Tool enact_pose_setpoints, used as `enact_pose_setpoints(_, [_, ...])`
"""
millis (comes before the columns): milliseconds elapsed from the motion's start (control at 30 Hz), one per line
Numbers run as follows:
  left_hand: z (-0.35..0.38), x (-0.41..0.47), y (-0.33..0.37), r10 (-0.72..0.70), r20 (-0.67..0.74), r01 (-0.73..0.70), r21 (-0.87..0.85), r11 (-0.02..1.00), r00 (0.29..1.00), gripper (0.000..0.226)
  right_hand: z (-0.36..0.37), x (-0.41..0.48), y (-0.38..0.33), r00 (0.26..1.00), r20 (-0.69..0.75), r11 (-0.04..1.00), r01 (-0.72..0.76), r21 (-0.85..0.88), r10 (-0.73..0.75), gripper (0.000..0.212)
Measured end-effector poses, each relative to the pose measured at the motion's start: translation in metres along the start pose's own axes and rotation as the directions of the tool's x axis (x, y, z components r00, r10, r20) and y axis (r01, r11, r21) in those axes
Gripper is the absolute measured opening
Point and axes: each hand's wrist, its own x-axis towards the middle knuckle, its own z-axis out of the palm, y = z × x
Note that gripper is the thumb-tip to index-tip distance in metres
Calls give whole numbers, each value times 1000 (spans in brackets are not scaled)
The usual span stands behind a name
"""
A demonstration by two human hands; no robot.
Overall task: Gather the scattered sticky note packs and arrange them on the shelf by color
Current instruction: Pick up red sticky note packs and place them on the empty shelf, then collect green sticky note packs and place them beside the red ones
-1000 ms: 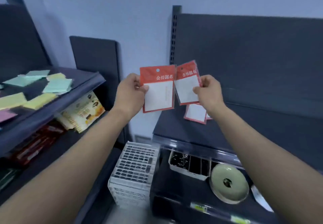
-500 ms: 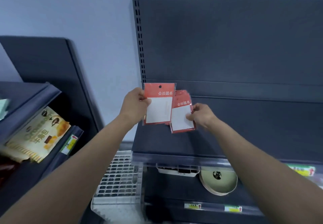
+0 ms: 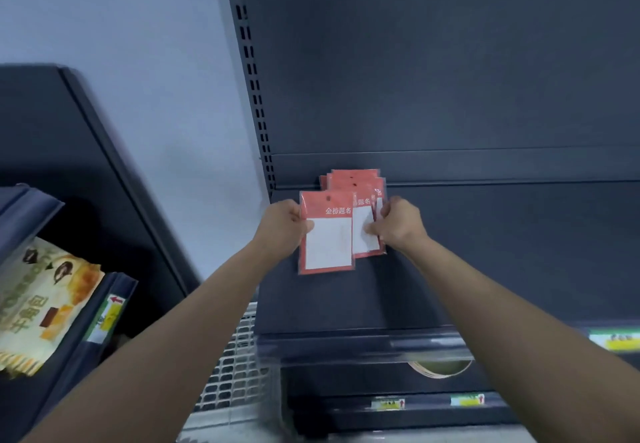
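A: From the head view, what do the hands hold?
B: The left hand (image 3: pixel 281 226) grips a red pack (image 3: pixel 327 233) by its left edge. The right hand (image 3: pixel 398 223) pinches another red pack (image 3: pixel 363 231) over the red pile (image 3: pixel 353 179) at the back of the dark shelf (image 3: pixel 346 304).

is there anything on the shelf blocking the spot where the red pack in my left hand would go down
Nothing visible does. The left hand holds a red pack over bare dark shelf. The only things nearby are the other red packs behind and to its right, which the right hand is touching.
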Motion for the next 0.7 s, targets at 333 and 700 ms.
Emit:
enact_pose_setpoints(333, [38,23,1,-10,59,6,73,997,998,28,-45,-8,-9,974,-145,985,175,-10,-175,15])
enact_pose_setpoints(700, [-5,-31,41,246,-138,-178,379,908,960,14,-68,-56,-56,821,9,741,520,-426,-571,33])
